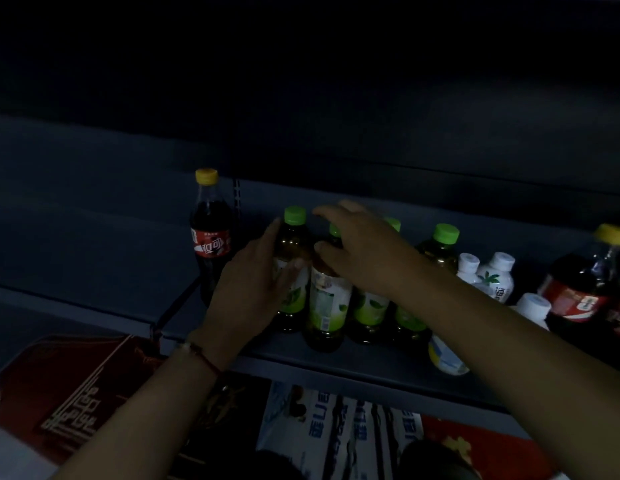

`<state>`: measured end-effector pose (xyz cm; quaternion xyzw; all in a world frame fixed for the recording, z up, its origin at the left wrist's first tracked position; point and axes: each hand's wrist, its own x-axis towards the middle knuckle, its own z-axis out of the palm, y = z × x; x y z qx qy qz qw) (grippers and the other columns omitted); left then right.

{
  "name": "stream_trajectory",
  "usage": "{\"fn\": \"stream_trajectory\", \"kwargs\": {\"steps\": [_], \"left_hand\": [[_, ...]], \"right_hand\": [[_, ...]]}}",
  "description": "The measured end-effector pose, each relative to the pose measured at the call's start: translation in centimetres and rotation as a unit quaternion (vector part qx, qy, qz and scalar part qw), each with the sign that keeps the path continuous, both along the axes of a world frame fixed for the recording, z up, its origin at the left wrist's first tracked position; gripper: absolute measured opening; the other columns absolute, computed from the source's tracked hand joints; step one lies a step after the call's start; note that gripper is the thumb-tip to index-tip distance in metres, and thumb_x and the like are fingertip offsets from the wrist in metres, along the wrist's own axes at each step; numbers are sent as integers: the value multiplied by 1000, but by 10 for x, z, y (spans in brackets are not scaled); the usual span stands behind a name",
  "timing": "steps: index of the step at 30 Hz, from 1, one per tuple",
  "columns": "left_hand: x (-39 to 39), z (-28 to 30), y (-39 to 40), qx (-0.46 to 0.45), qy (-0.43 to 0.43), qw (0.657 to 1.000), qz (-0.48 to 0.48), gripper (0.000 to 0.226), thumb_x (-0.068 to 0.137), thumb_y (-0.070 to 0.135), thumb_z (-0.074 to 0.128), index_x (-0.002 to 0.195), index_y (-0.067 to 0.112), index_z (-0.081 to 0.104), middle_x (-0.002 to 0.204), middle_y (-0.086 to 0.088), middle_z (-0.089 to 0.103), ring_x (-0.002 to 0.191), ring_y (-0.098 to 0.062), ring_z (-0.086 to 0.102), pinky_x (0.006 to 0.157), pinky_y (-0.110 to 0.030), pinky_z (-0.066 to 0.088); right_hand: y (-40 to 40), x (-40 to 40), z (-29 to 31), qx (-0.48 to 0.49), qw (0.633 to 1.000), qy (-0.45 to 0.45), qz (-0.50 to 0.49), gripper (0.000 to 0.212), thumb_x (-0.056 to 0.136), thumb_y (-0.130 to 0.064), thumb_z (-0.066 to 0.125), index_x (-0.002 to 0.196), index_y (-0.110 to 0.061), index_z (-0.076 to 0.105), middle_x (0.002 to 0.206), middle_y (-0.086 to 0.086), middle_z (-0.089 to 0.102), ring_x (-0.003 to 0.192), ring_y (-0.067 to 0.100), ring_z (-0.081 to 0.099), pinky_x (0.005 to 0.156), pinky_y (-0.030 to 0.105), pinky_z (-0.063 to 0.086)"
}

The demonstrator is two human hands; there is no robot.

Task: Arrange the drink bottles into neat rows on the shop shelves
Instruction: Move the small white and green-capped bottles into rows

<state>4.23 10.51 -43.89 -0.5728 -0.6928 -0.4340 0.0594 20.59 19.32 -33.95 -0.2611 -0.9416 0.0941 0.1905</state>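
A cola bottle (pixel 211 233) with a yellow cap stands upright at the left of the dim grey shelf (pixel 353 362). Just beside it, the left hand (pixel 253 282) wraps around a green-capped tea bottle (pixel 292 268). The right hand (pixel 360 251) closes over the neck of the next tea bottle (pixel 327 306) (its cap barely shows). Further right stand more tea bottles (pixel 440 247), white-capped bottles (pixel 492 275) and another cola bottle (pixel 585 289).

The cola bottle (pixel 211 244) at the left carries white Chinese characters on its red label, seemingly "可口". Print on the other bottles and boxes is too blurred to read.
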Motion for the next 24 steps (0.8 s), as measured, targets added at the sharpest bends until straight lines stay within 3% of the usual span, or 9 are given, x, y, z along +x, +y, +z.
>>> {"fn": "stream_trajectory", "kwargs": {"steps": [2, 5, 7, 9, 13, 17, 21, 24], "left_hand": [[-4, -19, -24, -3, 35, 999, 17, 68, 97, 53, 49, 154, 21, 30, 133, 4, 54, 117, -12, 52, 95, -28, 43], [-11, -62, -62, -61, 32, 997, 41, 72, 91, 65, 45, 152, 29, 32, 146, 1, 44, 127, -17, 47, 102, -38, 46], [-16, -87, -77, -111, 21, 992, 49, 77, 88, 64, 55, 153, 36, 24, 159, 1, 26, 135, -21, 40, 108, -40, 42], [-18, -99, -82, -128, -2, 990, 55, 83, 86, 53, 67, 153, 42, 20, 160, 0, 21, 136, -21, 37, 108, -34, 40], [-20, -89, -77, -84, -59, 993, 56, 69, 89, 29, 72, 149, 35, 38, 143, -3, 42, 125, -17, 47, 99, -24, 40], [-19, -80, -80, -67, -76, 992, 77, 63, 87, 9, 72, 143, 23, 48, 129, -4, 55, 116, -17, 54, 96, -25, 44], [-11, -68, -93, -22, -118, 988, 95, 54, 85, 13, 74, 132, 23, 51, 107, 6, 65, 91, -6, 61, 71, -6, 43], [-4, -47, -101, -1, -82, 987, 136, 47, 86, 25, 73, 127, 24, 50, 91, 9, 64, 71, -4, 58, 56, -18, 43]], "right_hand": [[-4, -7, -1, 4, 1000, -3, 22, 65, 96, -42, 50, 153, -30, 20, 156, -3, 26, 138, 21, 31, 113, 36, 28], [-8, -19, -1, 44, 996, -62, 35, 71, 96, -51, 46, 154, -37, 8, 163, -7, 9, 148, 23, 15, 119, 43, 16], [-9, -24, -5, 79, 994, -77, 24, 69, 96, -53, 43, 154, -36, 9, 163, -8, 9, 148, 21, 14, 119, 43, 14], [-10, -25, -12, 96, 995, -30, 14, 65, 96, -51, 45, 153, -35, 18, 161, -8, 17, 145, 20, 22, 116, 40, 15], [-9, -22, -21, 125, 992, 35, 0, 58, 96, -46, 50, 149, -33, 31, 157, -8, 30, 138, 19, 34, 108, 35, 21], [-7, -21, -24, 124, 991, 47, -1, 58, 95, -42, 53, 148, -33, 34, 156, -8, 32, 135, 18, 36, 108, 35, 24], [-5, -23, -25, 83, 994, 75, 11, 54, 94, -39, 55, 145, -33, 40, 153, -7, 38, 135, 18, 38, 113, 40, 27], [-6, -24, -20, 42, 994, 102, 5, 46, 94, -36, 57, 140, -34, 47, 147, -9, 45, 133, 17, 39, 112, 36, 25]]}}
